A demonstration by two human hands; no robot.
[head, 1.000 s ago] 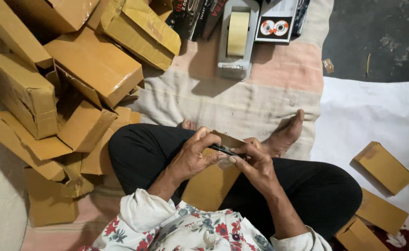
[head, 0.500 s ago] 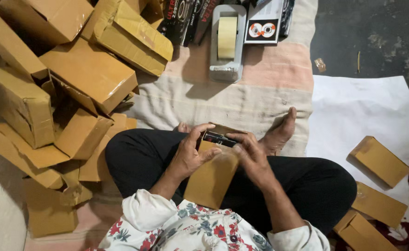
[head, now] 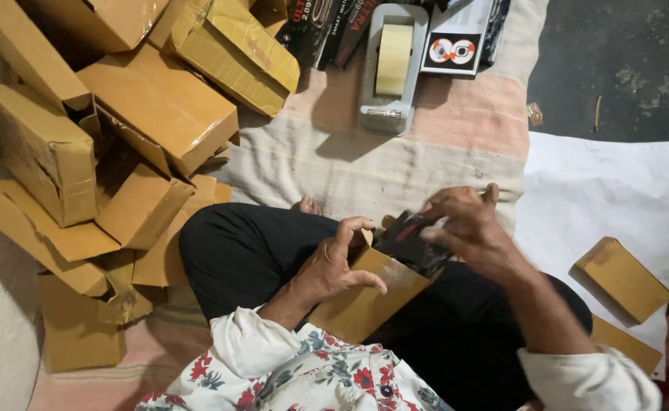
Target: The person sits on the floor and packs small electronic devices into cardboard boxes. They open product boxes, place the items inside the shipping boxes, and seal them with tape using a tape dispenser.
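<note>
Over the crossed legs, left hand [head: 334,266] curled around the open mouth of a brown cardboard box [head: 365,301] resting in the lap, fingers bent over its upper edge, thumb stretched along its side. Right hand [head: 468,228] closed on a small black packet [head: 414,242], tilted and sitting half inside that box's opening. Heap of flat brown cartons [head: 106,152] stacked at left, grey tape dispenser [head: 391,68] up ahead on the cloth, white sheet [head: 601,198] at right carrying another sealed box [head: 622,278].
</note>
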